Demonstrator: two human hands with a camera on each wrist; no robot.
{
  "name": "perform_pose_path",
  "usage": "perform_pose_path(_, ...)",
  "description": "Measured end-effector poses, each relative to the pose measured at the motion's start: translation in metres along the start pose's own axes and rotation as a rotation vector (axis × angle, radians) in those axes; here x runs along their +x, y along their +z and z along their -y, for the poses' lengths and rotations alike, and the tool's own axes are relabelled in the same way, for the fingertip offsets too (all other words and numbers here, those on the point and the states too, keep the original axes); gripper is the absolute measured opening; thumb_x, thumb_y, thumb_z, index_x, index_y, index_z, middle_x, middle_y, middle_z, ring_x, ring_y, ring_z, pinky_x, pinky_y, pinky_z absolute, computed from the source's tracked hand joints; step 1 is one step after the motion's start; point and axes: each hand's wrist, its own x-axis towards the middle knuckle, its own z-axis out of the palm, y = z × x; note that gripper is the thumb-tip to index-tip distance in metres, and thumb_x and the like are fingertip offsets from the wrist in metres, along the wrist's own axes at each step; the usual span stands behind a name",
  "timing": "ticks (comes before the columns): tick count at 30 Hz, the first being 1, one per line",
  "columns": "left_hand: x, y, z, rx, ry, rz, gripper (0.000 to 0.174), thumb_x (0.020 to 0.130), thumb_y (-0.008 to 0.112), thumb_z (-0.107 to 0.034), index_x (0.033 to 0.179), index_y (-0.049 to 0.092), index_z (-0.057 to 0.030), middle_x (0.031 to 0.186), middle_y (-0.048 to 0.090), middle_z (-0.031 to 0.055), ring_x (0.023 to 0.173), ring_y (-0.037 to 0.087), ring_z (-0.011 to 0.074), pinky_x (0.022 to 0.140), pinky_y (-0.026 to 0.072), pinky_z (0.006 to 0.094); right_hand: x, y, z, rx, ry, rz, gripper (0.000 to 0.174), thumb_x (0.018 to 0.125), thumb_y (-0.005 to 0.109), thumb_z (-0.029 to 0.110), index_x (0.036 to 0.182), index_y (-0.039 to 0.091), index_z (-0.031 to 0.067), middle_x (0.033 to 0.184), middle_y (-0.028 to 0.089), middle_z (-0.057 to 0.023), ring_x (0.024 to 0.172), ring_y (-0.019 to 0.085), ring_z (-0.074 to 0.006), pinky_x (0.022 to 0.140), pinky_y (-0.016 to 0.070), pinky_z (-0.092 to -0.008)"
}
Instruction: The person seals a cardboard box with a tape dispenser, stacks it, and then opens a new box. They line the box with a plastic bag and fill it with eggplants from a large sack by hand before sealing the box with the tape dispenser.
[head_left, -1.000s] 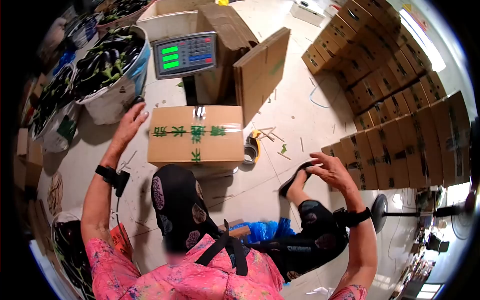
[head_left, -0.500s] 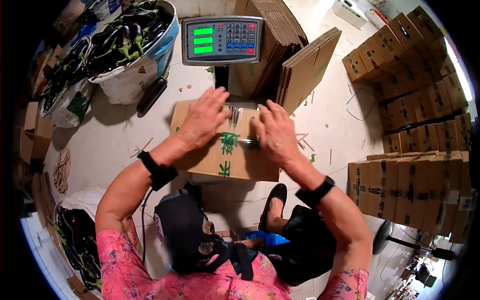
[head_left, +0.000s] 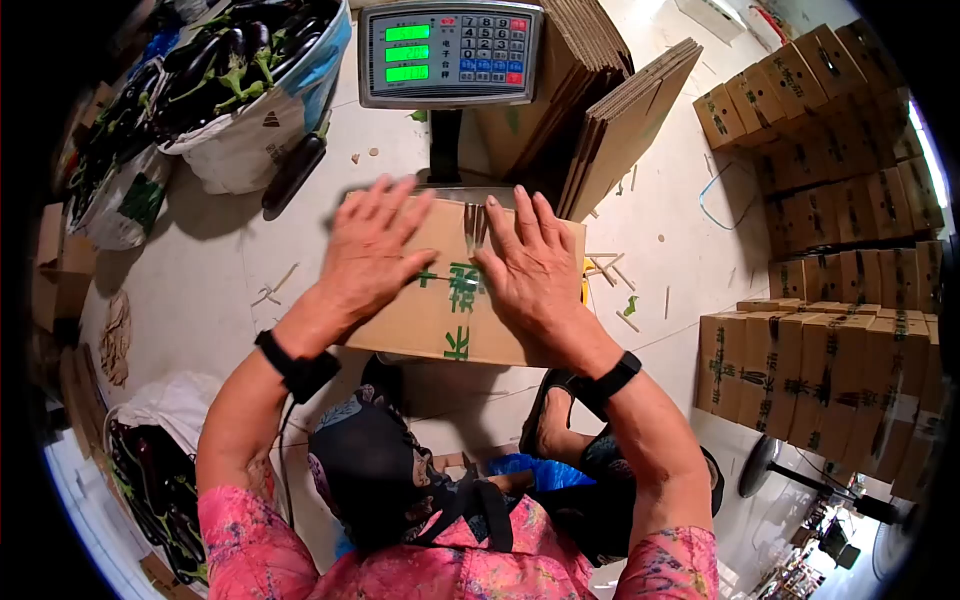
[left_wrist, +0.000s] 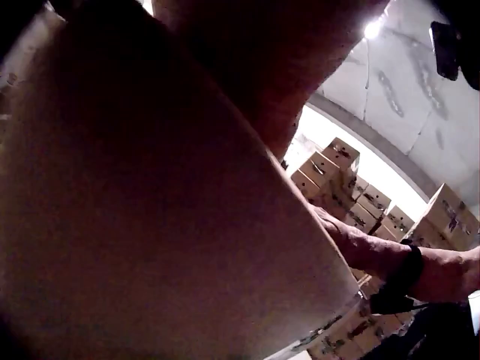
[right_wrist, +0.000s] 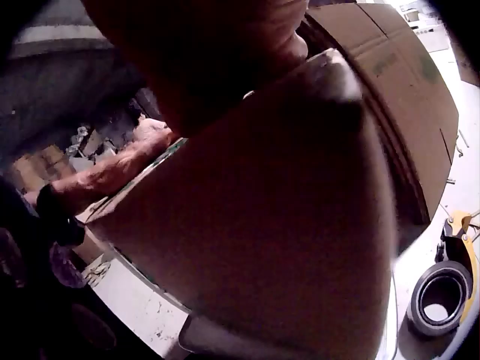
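Observation:
A taped cardboard carton (head_left: 400,330) with green printed characters lies in front of me in the head view. My left hand (head_left: 375,250) rests palm down on its left part, fingers spread toward the far edge. On its right part lies my right hand (head_left: 535,265), flat with straight fingers. Between the hands, shiny clear tape (head_left: 475,228) runs along the top seam. Both wrist views are filled mostly by dark carton sides; in the right wrist view the left hand (right_wrist: 154,129) shows beyond the top.
Behind the carton stands a scale display (head_left: 450,55) with green readouts. Flattened cardboard (head_left: 630,130) leans beside it. A bucket of eggplants (head_left: 240,140) and a loose eggplant (head_left: 295,175) are at left. Stacked cartons (head_left: 820,380) line the right. A tape dispenser (right_wrist: 442,300) lies near the carton.
A second ago both hands were off the carton, spread to its left and right. They came in onto its top, and now lie flatter there, the left slightly further left.

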Motion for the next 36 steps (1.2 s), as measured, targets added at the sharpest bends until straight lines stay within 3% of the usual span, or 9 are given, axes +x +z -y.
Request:
perform_pose_path(9,-0.029,0.000,0.041,-0.523,-0.235,0.004,0.065,0.093,0.049,-0.021,0.154,0.031,-0.0059,0.164,0.017,0.0154,0.152,0.014,0.0320,0.121,0.0149,0.0409,-0.004,-0.010,-0.016,-0.025,0.060,0.022,0.061,0.094,0.056,0.046,0.146,0.048,0.0148,0.155,0.034,-0.0231,0.143,0.030,-0.0425,0.113,0.0240,-0.0508)
perform_pose_path(15,-0.031,0.010,0.039,-0.870,-0.378,-0.089,0.065,0.099,0.044,-0.022,0.157,0.020,-0.0043,0.161,0.025,0.0192,0.147,0.028,0.0298,0.119,0.0223,0.0362,-0.011,-0.031,-0.076,-0.026,0.175,0.280,0.074,0.097,0.049,0.055,0.154,0.031,0.0115,0.160,0.024,-0.0224,0.146,0.023,-0.0418,0.117,0.0252,-0.0491)
perform_pose_path(17,-0.029,0.005,0.039,-0.891,-0.415,-0.054,0.066,0.100,0.044,-0.024,0.157,0.018,-0.0039,0.160,0.026,0.0188,0.146,0.029,0.0288,0.118,0.0232,0.0366,-0.034,-0.048,-0.117,0.095,0.380,0.362,0.073,0.097,0.047,0.057,0.147,0.040,0.0042,0.145,0.043,-0.0307,0.131,0.045,-0.0470,0.108,0.0380,-0.0493)
perform_pose_path(19,-0.029,0.004,0.037,-0.868,-0.419,-0.032,0.067,0.101,0.044,-0.026,0.158,0.018,-0.0041,0.159,0.027,0.0194,0.144,0.032,0.0285,0.117,0.0248,0.0371,-0.046,-0.077,-0.146,0.109,0.522,0.831,0.075,0.096,0.049,0.060,0.142,0.045,0.0001,0.124,0.061,-0.0315,0.115,0.059,-0.0460,0.099,0.0471,-0.0487)
perform_pose_path(21,-0.028,0.006,0.035,-0.895,-0.443,-0.069,0.065,0.100,0.046,-0.026,0.155,0.021,-0.0029,0.152,0.037,0.0199,0.138,0.041,0.0268,0.114,0.0306,0.0363,-0.100,-0.037,-0.189,0.119,0.461,0.862,0.080,0.093,0.051,0.066,0.136,0.051,-0.0018,0.101,0.070,-0.0269,0.098,0.068,-0.0388,0.087,0.0544,-0.0456)
perform_pose_path(25,-0.034,0.021,0.042,-1.367,-0.564,0.008,0.058,0.101,0.048,-0.035,0.148,0.035,-0.0027,0.133,0.055,0.0148,0.119,0.057,0.0206,0.102,0.0449,0.0346,-0.116,-0.049,-0.144,0.860,0.820,0.762,0.087,0.091,0.046,0.073,0.139,0.051,0.0004,0.123,0.066,-0.0188,0.099,0.068,-0.0237,0.079,0.0577,-0.0349)
perform_pose_path(31,-0.038,0.008,0.024,-1.595,-0.833,0.135,0.058,0.102,0.049,-0.049,0.137,0.047,-0.0035,0.116,0.063,0.0089,0.098,0.067,0.0170,0.082,0.0574,0.0313,-0.127,0.052,-0.109,1.310,0.873,0.660,0.084,0.095,0.033,0.074,0.155,0.030,0.0156,0.144,0.047,-0.0132,0.133,0.042,-0.0281,0.098,0.0480,-0.0451)
perform_pose_path(35,-0.029,-0.012,0.007,-1.580,-0.849,0.194,0.060,0.101,0.050,-0.047,0.143,0.042,-0.0043,0.127,0.060,0.0099,0.109,0.064,0.0182,0.088,0.0563,0.0332,-0.114,0.029,-0.091,1.509,0.823,0.630,0.074,0.100,0.022,0.068,0.156,0.028,0.0202,0.140,0.053,-0.0092,0.126,0.052,-0.0253,0.097,0.0482,-0.0437)
perform_pose_path(36,-0.029,-0.015,0.011,-1.563,-0.799,0.244,0.065,0.102,0.050,-0.047,0.150,0.033,-0.0061,0.138,0.052,0.0110,0.122,0.057,0.0195,0.097,0.0525,0.0355,-0.123,0.049,-0.098,1.596,0.781,0.604,0.068,0.102,0.032,0.061,0.152,0.038,0.0152,0.137,0.056,-0.0077,0.121,0.055,-0.0215,0.096,0.0485,-0.0409)
